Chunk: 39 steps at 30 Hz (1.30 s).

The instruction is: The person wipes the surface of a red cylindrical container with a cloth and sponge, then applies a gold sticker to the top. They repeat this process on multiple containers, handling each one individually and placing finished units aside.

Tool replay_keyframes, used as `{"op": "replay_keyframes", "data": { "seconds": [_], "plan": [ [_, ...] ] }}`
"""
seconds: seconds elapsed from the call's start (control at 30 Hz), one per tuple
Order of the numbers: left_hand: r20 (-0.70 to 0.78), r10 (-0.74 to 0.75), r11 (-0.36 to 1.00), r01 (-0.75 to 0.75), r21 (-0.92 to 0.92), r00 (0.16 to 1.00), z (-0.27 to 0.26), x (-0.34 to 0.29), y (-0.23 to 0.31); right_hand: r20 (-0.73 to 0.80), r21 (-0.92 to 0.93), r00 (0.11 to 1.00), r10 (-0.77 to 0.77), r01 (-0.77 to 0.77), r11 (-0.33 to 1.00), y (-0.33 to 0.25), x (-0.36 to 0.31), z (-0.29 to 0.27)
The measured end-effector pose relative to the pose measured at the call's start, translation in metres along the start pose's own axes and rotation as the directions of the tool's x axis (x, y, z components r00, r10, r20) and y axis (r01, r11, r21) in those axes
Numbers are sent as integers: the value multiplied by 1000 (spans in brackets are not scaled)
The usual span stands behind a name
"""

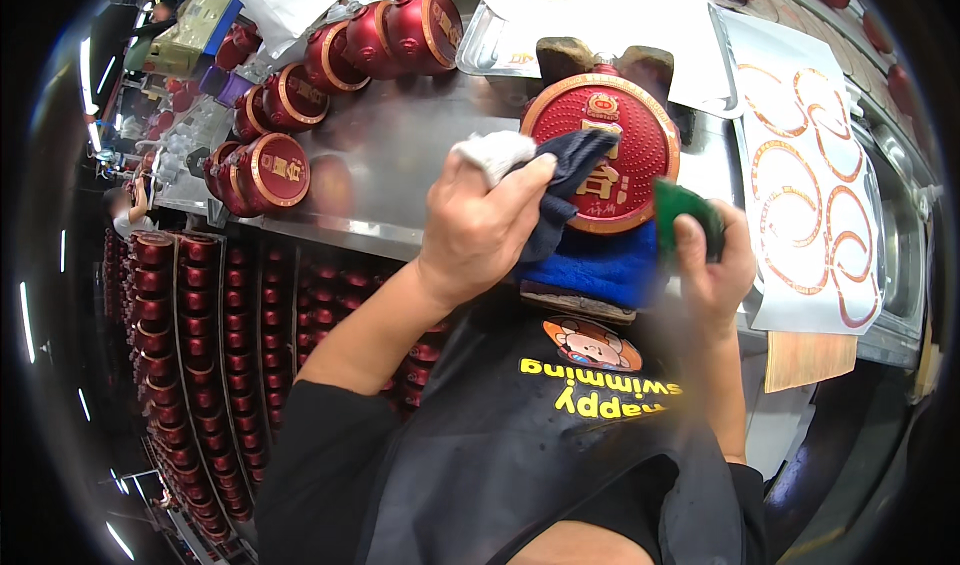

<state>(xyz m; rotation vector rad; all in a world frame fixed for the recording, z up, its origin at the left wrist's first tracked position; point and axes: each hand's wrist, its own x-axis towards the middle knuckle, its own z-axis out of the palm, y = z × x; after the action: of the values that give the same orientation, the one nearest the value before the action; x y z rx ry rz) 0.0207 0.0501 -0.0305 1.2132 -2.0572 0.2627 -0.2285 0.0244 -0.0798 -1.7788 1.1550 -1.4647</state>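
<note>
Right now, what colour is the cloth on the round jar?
Dark blue cloth, seen in the head view.

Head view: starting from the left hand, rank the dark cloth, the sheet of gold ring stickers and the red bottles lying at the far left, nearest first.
From the left hand:
1. Dark cloth, pinched in that hand against the round red bottle's face.
2. Red bottles, lying on their sides at the far left of the steel bench.
3. Sheet of gold ring stickers, at the right edge, beyond the right hand.
</note>
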Motion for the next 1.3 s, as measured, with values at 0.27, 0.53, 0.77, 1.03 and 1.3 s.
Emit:
{"op": "replay_keyframes", "data": {
  "seconds": [0.27,0.53,0.77,1.03,1.3],
  "plan": [
    [-112,-80,996,74,-56,990,24,-38,1,107,-214,948,-299,315,924,3,14,10],
    [-165,-142,984,121,-132,976,19,-41,0,6,-151,983,-183,182,972,-9,14,6],
    [34,216,973,-218,78,976,25,-41,33,37,-2,998,59,-59,998,5,4,10],
    [-50,42,996,-38,75,998,18,-57,6,33,-38,996,80,-79,996,7,4,9],
    [-53,-249,928,223,-299,967,12,-14,-37,69,51,978,195,-199,979,10,2,6]
  ]
}}
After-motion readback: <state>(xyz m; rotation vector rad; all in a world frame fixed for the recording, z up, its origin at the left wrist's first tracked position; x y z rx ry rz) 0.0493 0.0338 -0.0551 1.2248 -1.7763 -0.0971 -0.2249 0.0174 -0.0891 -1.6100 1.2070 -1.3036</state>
